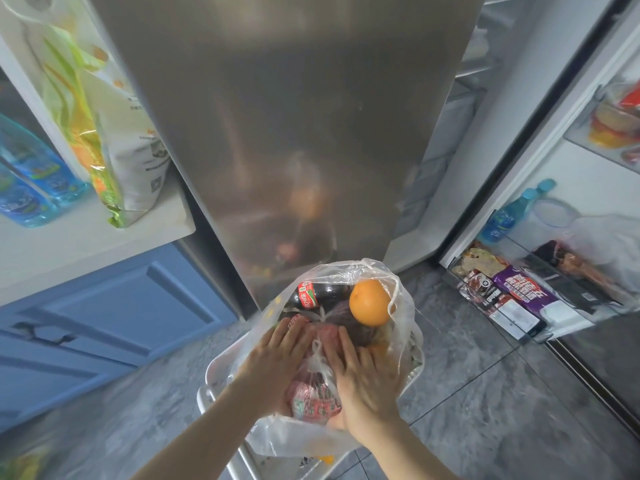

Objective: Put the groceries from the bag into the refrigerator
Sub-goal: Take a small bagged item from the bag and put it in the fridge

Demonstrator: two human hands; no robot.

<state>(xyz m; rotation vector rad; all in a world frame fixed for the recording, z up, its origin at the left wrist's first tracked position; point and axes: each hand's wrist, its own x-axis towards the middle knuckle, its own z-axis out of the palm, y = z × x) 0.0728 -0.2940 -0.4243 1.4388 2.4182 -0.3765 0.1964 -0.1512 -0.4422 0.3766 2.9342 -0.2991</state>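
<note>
Groceries bag | your left hand and right hand, fingers spread, cup tied pouch to lift it | refrigerator open.

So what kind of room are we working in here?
Most likely a home kitchen: a steel refrigerator with its stocked door shelves swung open, blue cabinets, and a grocery bag on the tiled floor.

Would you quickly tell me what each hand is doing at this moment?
Left hand: fingers spread, pressed against the left side of the knotted small bag.
Right hand: fingers spread, pressed against its right side; together they cradle it.
</note>
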